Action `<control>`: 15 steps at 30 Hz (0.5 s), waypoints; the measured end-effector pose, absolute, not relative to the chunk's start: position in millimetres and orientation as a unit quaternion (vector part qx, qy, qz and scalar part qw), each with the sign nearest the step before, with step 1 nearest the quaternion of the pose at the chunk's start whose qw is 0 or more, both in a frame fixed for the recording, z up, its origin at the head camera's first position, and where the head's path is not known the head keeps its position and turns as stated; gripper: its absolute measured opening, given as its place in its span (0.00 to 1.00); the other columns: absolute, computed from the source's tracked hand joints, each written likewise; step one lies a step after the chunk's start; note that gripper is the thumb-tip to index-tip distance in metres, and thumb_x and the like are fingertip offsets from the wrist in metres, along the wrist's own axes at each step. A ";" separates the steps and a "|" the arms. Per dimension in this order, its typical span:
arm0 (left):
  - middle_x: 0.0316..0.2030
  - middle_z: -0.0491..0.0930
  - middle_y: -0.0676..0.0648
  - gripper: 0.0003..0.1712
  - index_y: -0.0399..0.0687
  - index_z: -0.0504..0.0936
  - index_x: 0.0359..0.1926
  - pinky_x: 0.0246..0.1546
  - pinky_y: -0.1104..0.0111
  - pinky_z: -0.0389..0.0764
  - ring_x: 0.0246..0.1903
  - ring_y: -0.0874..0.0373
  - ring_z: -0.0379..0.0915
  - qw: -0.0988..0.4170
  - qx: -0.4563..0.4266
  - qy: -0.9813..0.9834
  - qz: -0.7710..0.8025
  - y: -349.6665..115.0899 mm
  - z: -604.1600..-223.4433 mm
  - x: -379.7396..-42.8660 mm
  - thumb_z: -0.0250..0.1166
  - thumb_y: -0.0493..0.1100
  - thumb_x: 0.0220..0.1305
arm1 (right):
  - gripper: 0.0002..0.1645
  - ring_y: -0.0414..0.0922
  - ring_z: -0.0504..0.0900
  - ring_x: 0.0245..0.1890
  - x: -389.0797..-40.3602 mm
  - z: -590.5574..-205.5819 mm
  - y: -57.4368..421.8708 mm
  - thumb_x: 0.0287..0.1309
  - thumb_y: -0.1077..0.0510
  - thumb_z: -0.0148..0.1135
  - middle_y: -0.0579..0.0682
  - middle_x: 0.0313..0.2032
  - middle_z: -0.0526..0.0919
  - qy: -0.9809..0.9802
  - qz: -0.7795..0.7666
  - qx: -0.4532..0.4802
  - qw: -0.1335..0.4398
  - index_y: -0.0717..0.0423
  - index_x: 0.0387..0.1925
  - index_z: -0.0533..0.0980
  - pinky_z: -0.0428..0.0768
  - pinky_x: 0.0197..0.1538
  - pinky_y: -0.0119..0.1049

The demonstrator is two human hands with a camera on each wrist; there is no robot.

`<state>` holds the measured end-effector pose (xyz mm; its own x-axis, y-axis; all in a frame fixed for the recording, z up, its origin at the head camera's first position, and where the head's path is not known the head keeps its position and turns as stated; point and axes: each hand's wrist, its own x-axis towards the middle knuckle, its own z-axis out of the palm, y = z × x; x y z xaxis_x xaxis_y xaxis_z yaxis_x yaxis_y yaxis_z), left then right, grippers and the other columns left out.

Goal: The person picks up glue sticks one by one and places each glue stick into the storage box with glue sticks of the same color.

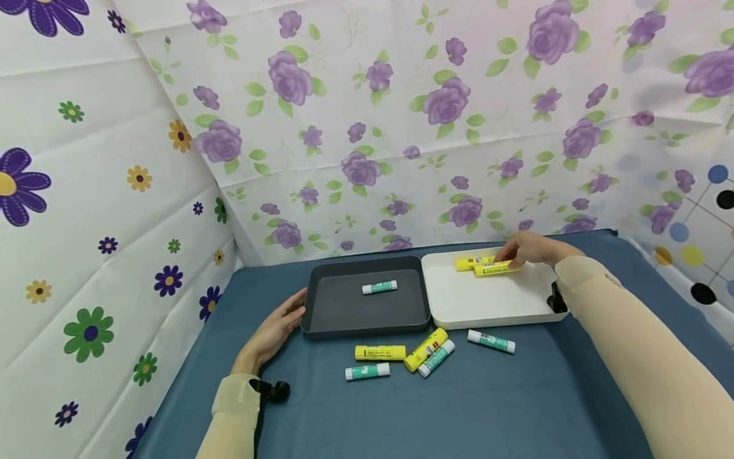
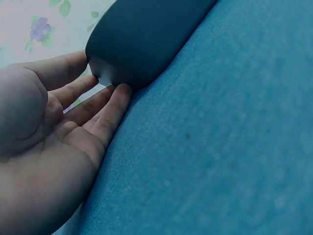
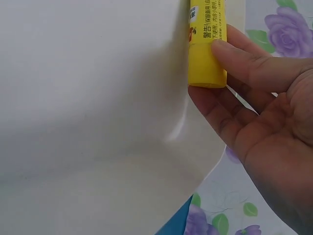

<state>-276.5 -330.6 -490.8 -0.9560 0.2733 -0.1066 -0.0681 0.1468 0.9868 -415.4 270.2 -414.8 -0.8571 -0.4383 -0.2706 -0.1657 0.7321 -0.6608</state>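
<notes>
Dark tray [image 1: 339,313] could skid if left hand [image 1: 275,333], fingers loosely extended against its edge, pushes; at white tray [image 1: 487,303], right hand [image 1: 532,247] pinches yellow glue stick [image 3: 207,61], inside or just above, hard to tell, which being round may roll into second yellow stick [image 1: 466,263] if freed; label [image 3: 209,24] reads "警告!", brand illegible.

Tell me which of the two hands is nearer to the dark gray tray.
Left. The left hand touches the left side of the dark gray tray; the right hand is farther off, over the white tray, holding a yellow stick.
</notes>
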 end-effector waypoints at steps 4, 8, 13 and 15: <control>0.81 0.49 0.42 0.34 0.54 0.50 0.84 0.80 0.47 0.47 0.80 0.44 0.44 0.133 0.066 0.745 0.650 -330.2 -491.1 -277.5 0.50 0.45 0.85 | 0.22 0.60 0.78 0.58 -416.5 -420.1 272.9 0.59 0.74 0.68 0.67 0.58 0.82 0.905 -0.336 -0.164 0.203 0.66 0.56 0.84 0.77 0.62 0.55; 0.81 0.49 0.42 0.34 0.54 0.50 0.84 0.80 0.47 0.47 0.80 0.44 0.44 0.135 0.065 0.746 0.649 -330.7 -491.5 -277.5 0.50 0.45 0.85 | 0.21 0.54 0.80 0.52 -418.3 -425.1 274.4 0.58 0.75 0.69 0.64 0.55 0.84 0.904 -0.337 -0.173 0.196 0.68 0.54 0.85 0.80 0.54 0.42; 0.81 0.49 0.43 0.34 0.55 0.50 0.84 0.80 0.48 0.47 0.80 0.45 0.44 0.134 0.063 0.745 0.651 -330.9 -491.1 -277.3 0.50 0.45 0.85 | 0.19 0.53 0.80 0.49 -419.0 -427.7 274.5 0.57 0.76 0.67 0.62 0.52 0.85 0.906 -0.338 -0.179 0.183 0.68 0.51 0.85 0.80 0.51 0.40; 0.81 0.48 0.43 0.34 0.55 0.50 0.84 0.80 0.48 0.47 0.80 0.45 0.44 0.134 0.063 0.744 0.651 -331.0 -490.9 -277.4 0.50 0.45 0.85 | 0.18 0.53 0.80 0.48 -419.1 -428.0 273.9 0.57 0.76 0.67 0.61 0.51 0.85 0.907 -0.338 -0.177 0.181 0.67 0.50 0.85 0.79 0.51 0.41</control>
<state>-277.4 -331.0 -490.9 -0.9559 0.2689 -0.1181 -0.0816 0.1433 0.9863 -419.1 273.9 -428.0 -0.8719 -0.4432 -0.2083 -0.1989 0.7092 -0.6763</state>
